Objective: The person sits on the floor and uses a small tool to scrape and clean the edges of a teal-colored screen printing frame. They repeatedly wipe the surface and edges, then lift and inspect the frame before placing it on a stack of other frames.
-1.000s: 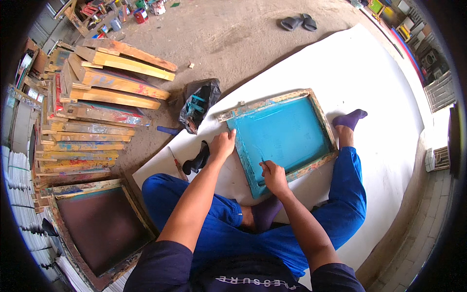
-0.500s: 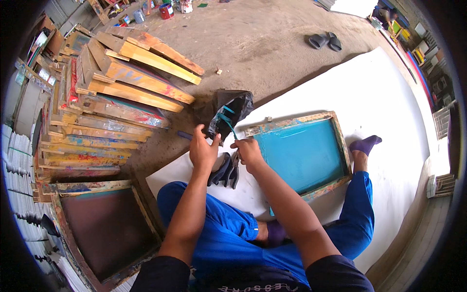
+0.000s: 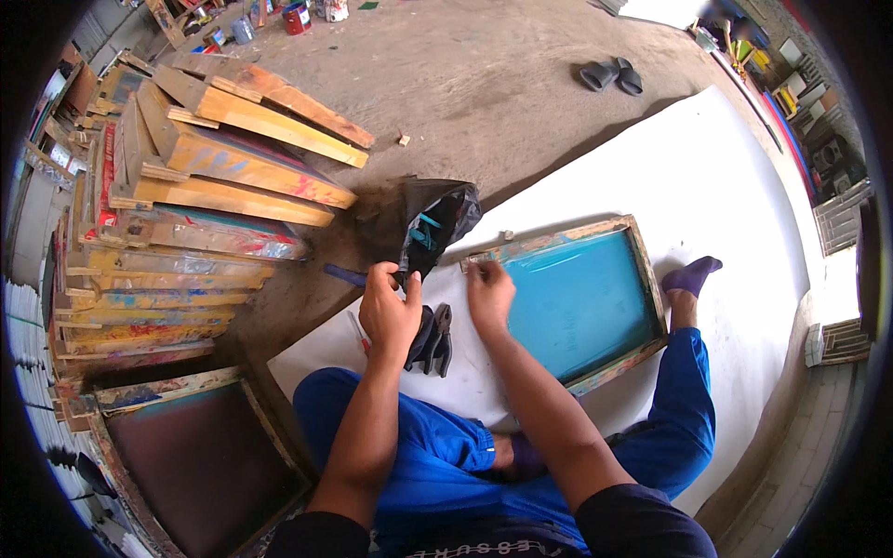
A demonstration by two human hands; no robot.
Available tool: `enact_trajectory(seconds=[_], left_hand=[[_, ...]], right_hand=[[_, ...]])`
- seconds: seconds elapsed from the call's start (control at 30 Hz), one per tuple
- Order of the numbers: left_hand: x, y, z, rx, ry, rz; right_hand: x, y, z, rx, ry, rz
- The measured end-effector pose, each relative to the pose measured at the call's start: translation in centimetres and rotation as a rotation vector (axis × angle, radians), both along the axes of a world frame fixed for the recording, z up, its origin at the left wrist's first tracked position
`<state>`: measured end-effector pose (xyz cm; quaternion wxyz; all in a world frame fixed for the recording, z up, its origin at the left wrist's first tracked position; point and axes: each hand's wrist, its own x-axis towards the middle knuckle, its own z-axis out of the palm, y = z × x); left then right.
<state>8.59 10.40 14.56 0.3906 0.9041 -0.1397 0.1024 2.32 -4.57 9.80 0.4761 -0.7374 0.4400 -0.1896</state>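
My left hand (image 3: 391,314) is closed on the near edge of a black plastic bag (image 3: 454,212), whose mouth faces up. Thin teal strips (image 3: 425,232) lie inside the bag. At the near left corner of a wooden-framed screen with teal mesh (image 3: 586,298), my right hand (image 3: 490,298) has its fingers bent together; what they grip, if anything, is hidden. Between my forearms, dark-handled pliers (image 3: 441,342) lie on the white sheet (image 3: 744,186), beside other dark tools. A thin tool with a red part (image 3: 364,344) shows partly behind my left wrist.
Stacked wooden frames (image 3: 251,149) stand at the left, with a dark-meshed frame (image 3: 195,456) nearer me. Black sandals (image 3: 611,76) and paint cans (image 3: 297,19) are on the concrete floor. My foot in a purple sock (image 3: 691,275) rests right of the teal screen.
The teal strip my right hand held over the bag has left that hand; teal strips now lie in the bag. My right hand has moved slightly right, onto the frame's corner.
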Motion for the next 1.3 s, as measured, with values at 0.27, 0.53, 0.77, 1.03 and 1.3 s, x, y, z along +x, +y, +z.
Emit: enact_trajectory(seconds=[0.27, 0.53, 0.77, 1.03, 1.3], left_hand=[[-5.1, -5.0, -2.8, 0.024, 0.085, -0.572], [-7.5, -6.6, -5.6, 0.264, 0.249, -0.807], [-7.5, -6.4, -6.9, 0.313, 0.105, -0.785], [-8.0, -6.4, -5.7, 0.506, 0.139, -0.726], [-8.0, -6.7, -5.2, 0.480, 0.221, -0.746]], right_hand=[[-2.1, -7.3, -4.5, 0.237, 0.220, -0.060], [-0.2, -7.6, -7.2, 0.141, 0.296, -0.111], [-1.1, -7.6, -7.2, 0.061, 0.197, -0.025], [-2.6, -8.8, -5.1, -0.092, 0.342, 0.103], [-4.2, -10.2, -2.7, -0.065, 0.388, 0.168]])
